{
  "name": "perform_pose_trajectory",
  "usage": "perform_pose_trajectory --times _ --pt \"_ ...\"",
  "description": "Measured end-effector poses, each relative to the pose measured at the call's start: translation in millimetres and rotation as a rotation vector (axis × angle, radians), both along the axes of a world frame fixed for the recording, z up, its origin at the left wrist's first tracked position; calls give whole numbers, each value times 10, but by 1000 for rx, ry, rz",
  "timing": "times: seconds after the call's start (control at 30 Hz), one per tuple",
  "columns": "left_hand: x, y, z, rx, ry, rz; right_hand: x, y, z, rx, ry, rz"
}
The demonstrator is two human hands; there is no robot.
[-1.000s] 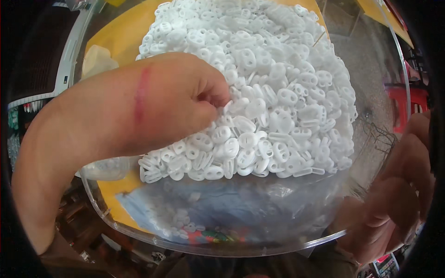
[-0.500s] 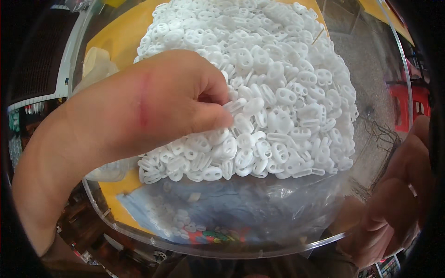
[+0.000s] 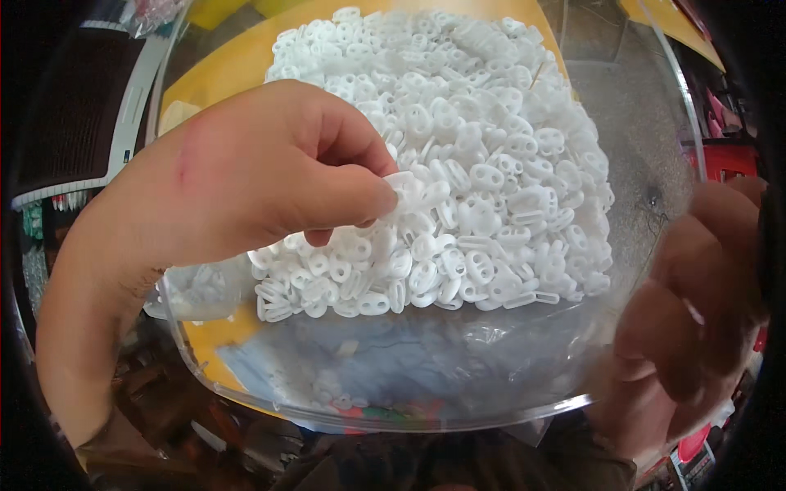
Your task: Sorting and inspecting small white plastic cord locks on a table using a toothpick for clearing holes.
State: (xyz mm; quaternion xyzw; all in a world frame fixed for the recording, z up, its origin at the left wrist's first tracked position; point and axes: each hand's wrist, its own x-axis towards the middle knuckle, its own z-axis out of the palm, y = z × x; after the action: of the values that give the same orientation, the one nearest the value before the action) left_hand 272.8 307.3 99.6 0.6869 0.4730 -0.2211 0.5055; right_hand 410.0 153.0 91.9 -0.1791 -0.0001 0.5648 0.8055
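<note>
A big heap of small white plastic pieces (image 3: 483,176), oval and mostly with two holes, lies in a clear plastic tub (image 3: 199,385). My left hand (image 3: 270,164) reaches over the heap's left side, thumb and forefinger pinched together on a white two-hole plastic piece (image 3: 403,182) at the fingertips. Its other fingers curl under the palm, partly hidden. At the right edge, outside the tub, my right hand (image 3: 679,327) is in shadow with its fingers bent inward. Whatever it holds, if anything, cannot be made out.
Beside my left forearm stands a translucent container (image 3: 201,293) with white bits in it. A thin stick (image 3: 537,75) pokes from the heap's far right. Yellow sheeting (image 3: 246,61) shows under the tub, and a red plastic object (image 3: 727,159) stands at far right.
My left hand has drawn back slightly to the left and lifted off the heap, fingertips still pinched. My right hand has risen and come a little inward. The whole view has shifted slightly.
</note>
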Motion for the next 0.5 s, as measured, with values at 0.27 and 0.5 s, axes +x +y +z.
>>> perform_pose_trajectory --times 0.27,0.5 --pt "125 -234 519 -47 -258 116 -11 -155 184 10 68 34" --pt "192 -629 783 66 -562 29 116 -157 105 -113 89 206"
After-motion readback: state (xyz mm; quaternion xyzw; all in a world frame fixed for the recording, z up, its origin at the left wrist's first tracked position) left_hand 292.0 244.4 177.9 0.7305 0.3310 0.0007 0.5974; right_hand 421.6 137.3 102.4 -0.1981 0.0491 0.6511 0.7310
